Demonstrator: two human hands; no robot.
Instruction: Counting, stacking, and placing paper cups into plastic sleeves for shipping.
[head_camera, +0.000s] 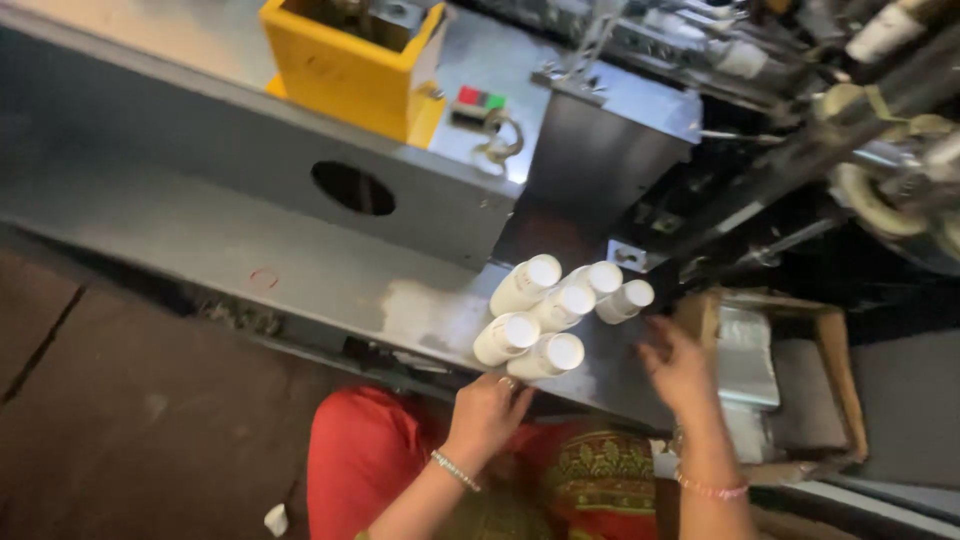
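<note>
Fingers of your left hand (487, 412) are curled loosely and their tips touch the base of the nearest white stack in a cluster of white paper cup stacks (553, 310); they do not close around it. You wear a thin bracelet (455, 470) on this wrist. The stacks, about six, lie on their sides on the grey metal shelf (300, 265) of the machine, packed tight, with their round ends turned up toward you. Behind them, more to the left, a yellow box (350, 65) stands on the machine top, and a round hole (352, 188) is cut in the grey panel. Your right hand (680, 365) is just beside the cluster, on its right side, with the fingers spread and slightly bent, holding nothing. Further right, an open cardboard box (800, 380) stands below the shelf.
</note>
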